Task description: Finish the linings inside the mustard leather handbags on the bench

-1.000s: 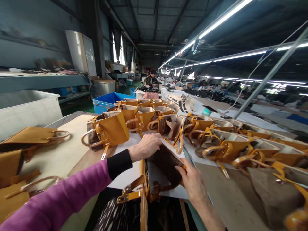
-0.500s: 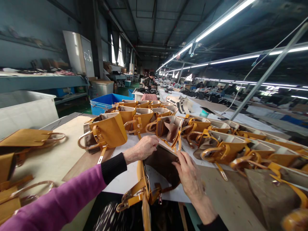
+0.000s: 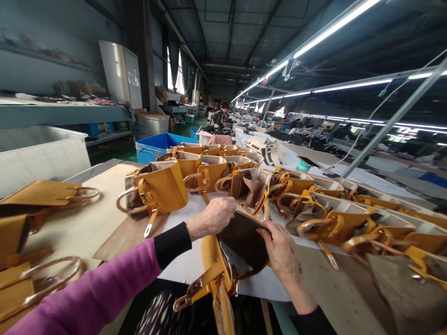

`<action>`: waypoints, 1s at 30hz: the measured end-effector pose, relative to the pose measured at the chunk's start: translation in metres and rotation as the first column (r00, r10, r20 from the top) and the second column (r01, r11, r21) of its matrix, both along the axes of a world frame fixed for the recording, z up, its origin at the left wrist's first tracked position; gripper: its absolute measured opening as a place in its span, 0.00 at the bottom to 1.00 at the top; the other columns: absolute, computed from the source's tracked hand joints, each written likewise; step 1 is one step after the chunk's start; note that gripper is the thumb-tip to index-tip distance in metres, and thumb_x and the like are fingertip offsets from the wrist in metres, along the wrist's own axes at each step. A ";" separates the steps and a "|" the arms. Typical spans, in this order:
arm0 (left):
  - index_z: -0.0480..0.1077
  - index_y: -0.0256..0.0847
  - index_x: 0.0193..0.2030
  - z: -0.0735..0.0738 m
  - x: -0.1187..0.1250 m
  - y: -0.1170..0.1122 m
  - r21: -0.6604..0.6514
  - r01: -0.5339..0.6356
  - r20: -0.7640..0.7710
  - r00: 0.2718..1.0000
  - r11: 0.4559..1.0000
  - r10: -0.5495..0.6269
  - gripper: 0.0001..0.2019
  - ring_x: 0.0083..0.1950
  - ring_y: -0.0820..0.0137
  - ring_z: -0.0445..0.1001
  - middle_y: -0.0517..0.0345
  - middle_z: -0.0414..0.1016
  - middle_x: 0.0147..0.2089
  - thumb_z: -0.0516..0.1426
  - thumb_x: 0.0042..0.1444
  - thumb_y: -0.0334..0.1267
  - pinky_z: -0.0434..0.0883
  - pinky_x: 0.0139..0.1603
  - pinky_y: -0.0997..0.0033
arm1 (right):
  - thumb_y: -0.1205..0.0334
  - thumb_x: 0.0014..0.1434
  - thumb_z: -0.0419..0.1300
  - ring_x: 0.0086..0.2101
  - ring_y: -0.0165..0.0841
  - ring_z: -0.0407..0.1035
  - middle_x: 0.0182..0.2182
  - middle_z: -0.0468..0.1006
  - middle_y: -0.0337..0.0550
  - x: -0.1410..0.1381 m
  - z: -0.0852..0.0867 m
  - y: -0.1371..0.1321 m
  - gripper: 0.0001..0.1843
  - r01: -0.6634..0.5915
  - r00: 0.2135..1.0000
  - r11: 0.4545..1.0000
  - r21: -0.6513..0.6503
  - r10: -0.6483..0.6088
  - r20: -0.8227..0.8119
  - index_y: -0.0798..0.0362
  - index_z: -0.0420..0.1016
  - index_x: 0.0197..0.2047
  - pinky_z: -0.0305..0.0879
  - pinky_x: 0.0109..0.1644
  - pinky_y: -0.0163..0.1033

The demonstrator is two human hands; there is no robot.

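Between my hands is a mustard-yellow handbag, tilted, its dark brown inside facing me. My left hand is closed on the bag's upper left edge, fingertips curled in. At the upper right edge, my right hand grips the rim with thumb inside and fingers behind. The bag's yellow strap with a metal end and its wrapped handle hang toward me over the table's front edge. Just beyond my left hand, another yellow handbag stands on the table.
Rows of similar yellow bags stand across the table's far and right side. More bags lie at left. A blue bin and a white bin stand beyond the table. A metal pole slants at right. A person sits far off.
The view has turned slightly left, so everything sits a little further right. The held bag has tilted somewhat, with its strap side swung; both hands keep their hold on the rim.
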State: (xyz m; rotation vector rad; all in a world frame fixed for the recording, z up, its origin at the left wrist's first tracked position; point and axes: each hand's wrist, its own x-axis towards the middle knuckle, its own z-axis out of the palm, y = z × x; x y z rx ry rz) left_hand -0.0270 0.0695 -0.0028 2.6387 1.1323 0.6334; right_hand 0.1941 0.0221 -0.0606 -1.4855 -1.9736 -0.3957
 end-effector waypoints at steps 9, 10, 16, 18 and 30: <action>0.61 0.38 0.25 -0.007 0.004 0.004 0.079 0.008 0.017 1.000 0.997 -0.010 0.07 0.33 0.71 0.67 0.56 0.67 0.32 0.49 0.52 0.27 0.62 0.33 0.74 | 0.69 0.63 0.47 0.36 0.38 0.67 0.37 0.77 0.51 -0.019 -0.001 0.006 0.14 0.030 0.925 0.976 0.214 -0.108 0.364 0.58 0.69 0.49 0.58 0.42 0.42; 0.61 0.38 0.25 -0.007 0.004 0.004 0.081 0.002 0.007 1.000 0.997 -0.002 0.07 0.33 0.71 0.67 0.55 0.68 0.31 0.49 0.52 0.27 0.62 0.33 0.74 | 0.68 0.63 0.47 0.35 0.37 0.67 0.35 0.77 0.50 -0.019 -0.002 0.008 0.13 0.022 0.937 0.978 0.210 -0.094 0.336 0.57 0.70 0.46 0.57 0.41 0.41; 0.63 0.37 0.26 -0.007 0.006 0.005 0.082 -0.022 -0.008 1.000 0.996 0.023 0.08 0.33 0.71 0.68 0.55 0.69 0.31 0.48 0.54 0.27 0.62 0.33 0.74 | 0.66 0.62 0.51 0.35 0.33 0.69 0.30 0.78 0.43 -0.013 -0.001 0.021 0.11 -0.036 0.990 0.996 0.084 0.024 0.140 0.52 0.74 0.32 0.55 0.38 0.37; 0.64 0.37 0.26 -0.008 0.006 0.006 0.084 -0.026 -0.005 1.000 0.996 0.026 0.09 0.32 0.71 0.68 0.55 0.69 0.31 0.48 0.54 0.27 0.62 0.33 0.74 | 0.65 0.62 0.51 0.35 0.32 0.70 0.30 0.78 0.42 -0.011 -0.002 0.024 0.12 -0.048 0.995 0.998 0.047 0.044 0.094 0.52 0.74 0.32 0.54 0.38 0.37; 0.64 0.37 0.23 -0.008 0.010 0.008 0.020 -0.080 0.082 0.994 0.997 0.078 0.08 0.28 0.73 0.64 0.57 0.67 0.26 0.49 0.48 0.25 0.58 0.29 0.74 | 0.66 0.61 0.52 0.31 0.33 0.73 0.28 0.80 0.39 -0.044 0.033 0.021 0.12 0.010 0.989 0.982 -0.189 0.019 0.148 0.48 0.76 0.31 0.53 0.31 0.37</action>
